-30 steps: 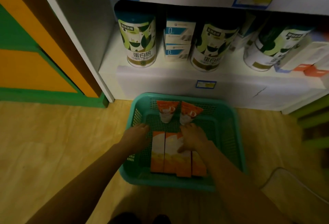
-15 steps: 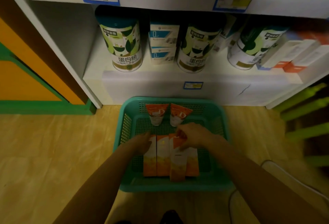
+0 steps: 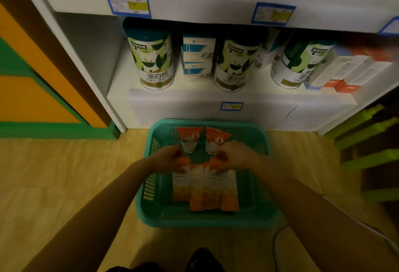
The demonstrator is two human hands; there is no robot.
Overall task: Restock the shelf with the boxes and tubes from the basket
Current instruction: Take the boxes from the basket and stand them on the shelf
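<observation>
Left hand pinches the leftmost orange box's far end; right hand grips another box inside the teal basket.

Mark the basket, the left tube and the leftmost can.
basket (image 3: 207, 220), head view, near rim.
left tube (image 3: 190, 136), head view, orange body.
leftmost can (image 3: 154, 60), head view, label front.

Left canister: "蛋白粉" in large print, smaller print unreadable | middle canister: "蛋白" visible | orange tubes: large "D" | blue-white boxes: "0" | shelf price tags: illegible
</observation>
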